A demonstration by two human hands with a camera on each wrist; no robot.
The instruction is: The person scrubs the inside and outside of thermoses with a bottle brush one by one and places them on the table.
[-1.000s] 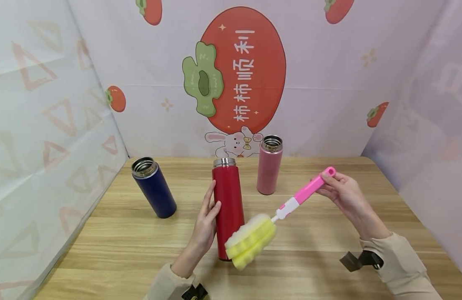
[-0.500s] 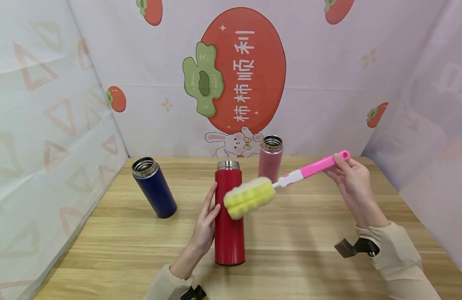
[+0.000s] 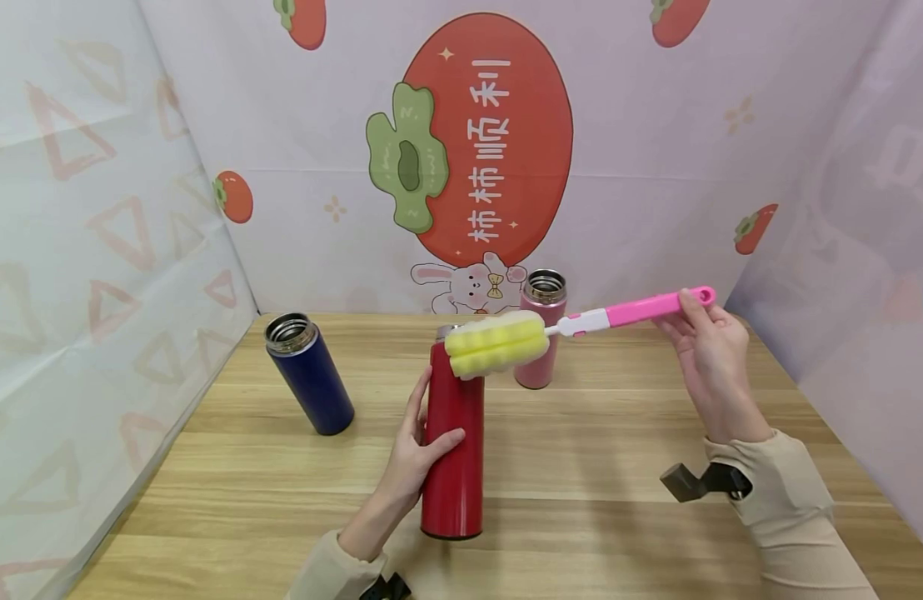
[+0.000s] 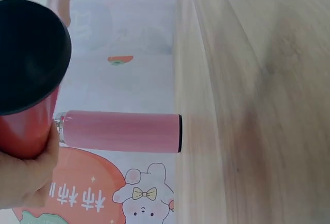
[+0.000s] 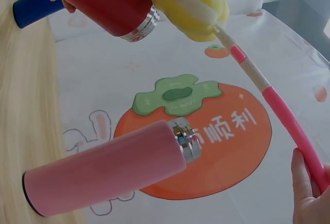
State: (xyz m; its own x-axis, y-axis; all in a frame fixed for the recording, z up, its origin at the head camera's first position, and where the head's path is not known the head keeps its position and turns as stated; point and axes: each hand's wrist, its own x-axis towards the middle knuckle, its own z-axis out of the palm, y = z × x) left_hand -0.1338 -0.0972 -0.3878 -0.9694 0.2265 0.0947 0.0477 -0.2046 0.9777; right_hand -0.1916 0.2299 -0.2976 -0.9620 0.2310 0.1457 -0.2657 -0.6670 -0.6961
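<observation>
My left hand (image 3: 411, 457) grips a red thermos flask (image 3: 456, 454) round its side. The flask is lidless and tilted, and its black base (image 4: 31, 54) shows clear of the table in the left wrist view. Between thumb and fingers, my right hand (image 3: 716, 367) holds the pink handle end of a bottle brush (image 3: 641, 309). The yellow and white sponge head (image 3: 499, 346) points left and overlaps the steel neck in the head view. From the right wrist camera, the sponge is beside the flask's steel mouth (image 5: 142, 27), outside it.
A lidless pink flask (image 3: 538, 371) stands upright behind the brush, near the back wall. To the left is a lidless dark blue flask (image 3: 311, 379). All are around a wooden table (image 3: 229, 492) backed by a printed cloth (image 3: 641, 233).
The brush has risen from low beside the red flask to its neck and swung near level. The red flask has tipped and its base has come off the table; my left thumb has shifted lower.
</observation>
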